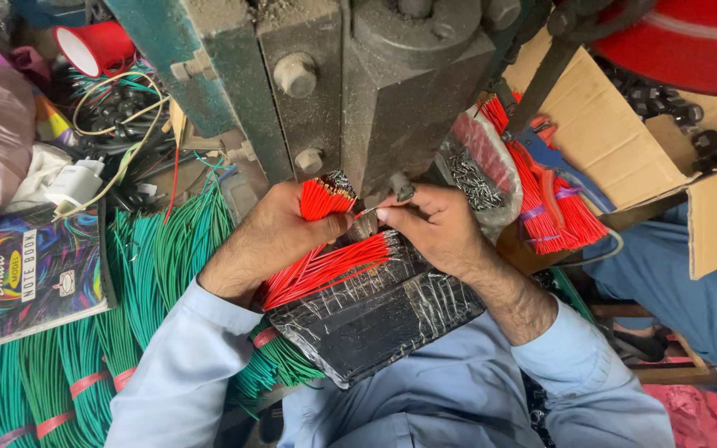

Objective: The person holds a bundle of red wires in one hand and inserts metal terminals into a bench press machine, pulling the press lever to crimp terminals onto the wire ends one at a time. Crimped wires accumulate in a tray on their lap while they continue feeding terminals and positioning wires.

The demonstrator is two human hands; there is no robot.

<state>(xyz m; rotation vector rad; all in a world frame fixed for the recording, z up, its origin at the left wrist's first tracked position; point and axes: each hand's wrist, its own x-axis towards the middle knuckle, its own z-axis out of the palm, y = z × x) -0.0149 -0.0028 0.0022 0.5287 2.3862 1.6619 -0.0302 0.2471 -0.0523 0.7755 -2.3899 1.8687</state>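
Nearest the camera, the person's pale blue sleeves run up from the bottom edge toward the middle of the view. Between the forearms lies a black tape-wrapped pad [379, 311], tilted, glossy with clear tape. Across its far left corner rests a loose bundle of red wires [325, 270], fanned out toward the right.

The left hand [271, 236] is closed around a second bunch of short red wires [324, 197], the fingers pressed together about it so the cut ends stand up above the knuckles. Just right of it, the right hand [433, 224] pinches a single thin wire end between thumb and forefinger, its tip held at the foot of the machine. The two hands nearly touch at the thumbs.

To the left, thick bundles of green wires [85, 348] bound with pink bands lie side by side, and a colourful notebook [31, 278] rests on them. Beyond that sit a white plug [76, 182] with tangled cords and a red cup [97, 46] on its side.

Directly beyond the hands stands a grimy green metal press [334, 83] with large bolts. To its right are a bag of small metal terminals [475, 178], more banded red wires [549, 203], blue-handled pliers [558, 162] and a cardboard box [616, 141].
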